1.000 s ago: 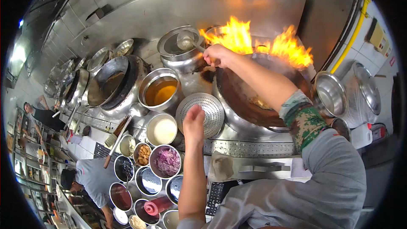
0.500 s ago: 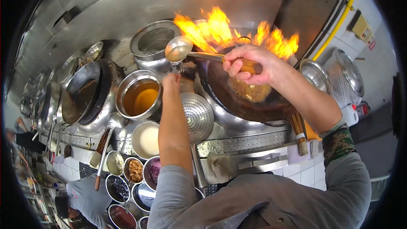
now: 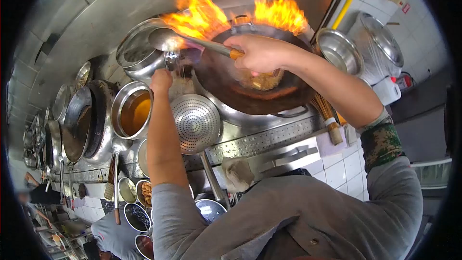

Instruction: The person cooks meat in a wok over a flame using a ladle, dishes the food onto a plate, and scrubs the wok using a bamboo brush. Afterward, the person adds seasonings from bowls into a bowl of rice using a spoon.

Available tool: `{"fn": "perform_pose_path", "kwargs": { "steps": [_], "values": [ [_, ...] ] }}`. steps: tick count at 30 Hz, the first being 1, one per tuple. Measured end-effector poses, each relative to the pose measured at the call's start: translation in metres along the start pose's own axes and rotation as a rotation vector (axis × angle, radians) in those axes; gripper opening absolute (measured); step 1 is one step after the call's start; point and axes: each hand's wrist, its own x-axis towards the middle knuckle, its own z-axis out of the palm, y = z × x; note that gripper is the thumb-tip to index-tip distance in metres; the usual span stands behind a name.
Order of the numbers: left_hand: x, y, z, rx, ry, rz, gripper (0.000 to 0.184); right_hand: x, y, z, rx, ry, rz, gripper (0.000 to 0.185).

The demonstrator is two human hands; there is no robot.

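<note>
My right hand (image 3: 250,54) is closed round the wooden-ended handle of a metal ladle (image 3: 166,39), held above the left side of a big wok (image 3: 216,86). Some brown food (image 3: 262,81) lies in the wok, and flames (image 3: 281,13) rise behind it. My left hand (image 3: 161,80) is closed next to a small shiny metal piece below the ladle's bowl; what its fingers hold is hidden. A perforated strainer (image 3: 195,123) rests just below my left forearm's right side.
A pot of amber liquid (image 3: 132,110) stands left of my left arm, beside a second wok (image 3: 77,123). A lidded pot (image 3: 139,48) is behind. Steel bowls (image 3: 339,52) and a bamboo brush (image 3: 332,127) are at the right. A co-worker's back (image 3: 115,233) shows lower left.
My left hand has moved up beside the shiny piece below the ladle. The ladle, earlier holding liquid, is now tipped over. The head view has shifted, moving the scene left and up.
</note>
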Motion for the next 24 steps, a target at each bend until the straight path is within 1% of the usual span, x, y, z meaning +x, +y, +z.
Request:
{"fn": "perform_pose_path", "kwargs": {
  "steps": [1,2,5,6,9,11,12,13,15,17,18,19,21,23,24],
  "values": [
    [-0.023,0.02,-0.028,0.007,0.021,-0.017,0.028,-0.004,0.006,0.001,-0.171,0.097,-0.076,0.053],
    [-0.039,0.034,-0.042,0.013,0.043,-0.036,0.029,-0.012,0.006,-0.005,-0.196,0.082,-0.056,0.06],
    [-0.047,0.025,-0.041,0.02,0.038,0.132,0.03,-0.03,0.028,-0.012,-0.332,0.208,-0.069,0.061],
    [-0.041,0.011,-0.02,-0.081,0.145,0.186,0.036,-0.031,0.046,-0.012,-0.365,0.259,-0.077,0.063],
    [-0.075,0.012,-0.019,0.083,0.354,0.368,0.045,-0.087,0.086,-0.022,-0.051,0.367,-0.132,0.061],
    [-0.1,0.036,-0.051,-0.018,-0.002,0.084,0.055,-0.129,0.109,-0.033,0.385,0.126,0.075,0.061],
    [-0.116,0.046,-0.06,-0.079,-0.18,-0.071,0.061,-0.137,0.123,-0.037,0.4,0.103,0.09,0.061],
    [-0.131,0.042,-0.046,-0.11,-0.184,-0.035,0.062,-0.144,0.138,-0.042,0.414,0.08,0.105,0.061],
    [-0.154,0.027,-0.012,-0.158,-0.184,0.051,0.065,-0.141,0.175,-0.033,0.075,0.289,-0.06,0.061],
    [-0.202,0.05,0.003,0.041,0.024,0.11,0.062,-0.14,0.205,-0.032,-0.032,0.225,-0.05,0.065],
    [-0.217,0.051,0.01,-0.01,0.126,0.156,0.056,-0.14,0.221,-0.031,-0.081,0.2,-0.063,0.066],
    [-0.232,0.062,0.006,-0.038,0.078,0.12,0.055,-0.137,0.236,-0.029,-0.133,0.175,-0.077,0.067],
    [-0.266,0.083,-0.006,-0.101,-0.026,0.04,0.054,-0.125,0.256,-0.023,-0.179,0.131,-0.023,0.069],
    [-0.296,0.083,0.0,-0.113,-0.021,0.026,0.049,-0.118,0.263,-0.02,-0.24,0.106,0.008,0.069],
    [-0.31,0.083,0.004,-0.105,-0.002,0.031,0.048,-0.118,0.269,-0.019,-0.246,0.114,-0.036,0.069]
  ]
}}
